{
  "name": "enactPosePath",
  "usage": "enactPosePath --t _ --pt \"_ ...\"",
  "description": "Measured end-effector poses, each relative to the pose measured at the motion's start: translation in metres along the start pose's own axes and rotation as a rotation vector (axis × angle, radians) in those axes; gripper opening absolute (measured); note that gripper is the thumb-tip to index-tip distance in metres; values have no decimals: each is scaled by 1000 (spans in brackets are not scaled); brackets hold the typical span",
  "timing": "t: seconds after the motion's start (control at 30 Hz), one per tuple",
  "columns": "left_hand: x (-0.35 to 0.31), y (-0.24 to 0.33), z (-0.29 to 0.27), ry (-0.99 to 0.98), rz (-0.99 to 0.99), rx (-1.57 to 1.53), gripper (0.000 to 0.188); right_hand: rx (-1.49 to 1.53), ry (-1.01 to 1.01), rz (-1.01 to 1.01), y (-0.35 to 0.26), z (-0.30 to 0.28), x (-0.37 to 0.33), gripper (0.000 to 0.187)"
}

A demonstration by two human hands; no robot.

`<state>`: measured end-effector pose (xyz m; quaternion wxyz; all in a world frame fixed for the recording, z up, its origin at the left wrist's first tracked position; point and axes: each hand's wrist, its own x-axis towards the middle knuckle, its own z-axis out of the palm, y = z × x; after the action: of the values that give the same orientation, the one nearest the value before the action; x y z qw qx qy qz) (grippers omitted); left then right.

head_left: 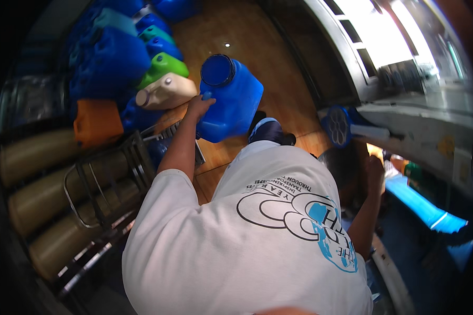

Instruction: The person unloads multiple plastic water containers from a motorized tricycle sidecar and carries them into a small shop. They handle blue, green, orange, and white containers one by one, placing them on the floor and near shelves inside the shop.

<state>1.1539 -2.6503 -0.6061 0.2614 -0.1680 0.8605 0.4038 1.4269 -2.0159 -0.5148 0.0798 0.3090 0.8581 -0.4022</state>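
Note:
A large blue plastic jug (pixel 239 100) with a wide dark-blue screw cap hangs tilted over the floor in front of me. My left hand (pixel 198 107) is closed round its handle on the jug's left side. Just beyond that hand lies a cream jug (pixel 171 92), with a green jug (pixel 166 66) behind it. On the right, my right hand (pixel 373 167) is low beside the counter, close to a bright blue strip (pixel 425 202). Shadow obscures its fingers, and I cannot make out anything in it.
Several blue jugs (pixel 113 60) are piled at the far left. An orange container (pixel 97 122) stands near tan rolls (pixel 63 157) and a metal-framed rack (pixel 97 184). A pale counter (pixel 425 126) runs along the right. Tan tiled floor (pixel 242 26) stretches ahead.

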Motion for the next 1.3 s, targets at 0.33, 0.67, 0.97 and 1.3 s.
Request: enactPosePath --t 0.33,0.67,0.97,1.3 --pt "-74 -60 -186 233 -315 -1017 29 -76 -455 239 -5 160 -22 29" --pt "-12 -129 -417 458 38 -1297 37 23 -271 144 -177 251 13 30" --pt "104 -191 -483 695 120 -1540 38 -154 -405 177 -211 281 -45 35" --pt "193 -302 -563 163 -64 -1553 31 -337 -195 216 -166 238 -109 33"
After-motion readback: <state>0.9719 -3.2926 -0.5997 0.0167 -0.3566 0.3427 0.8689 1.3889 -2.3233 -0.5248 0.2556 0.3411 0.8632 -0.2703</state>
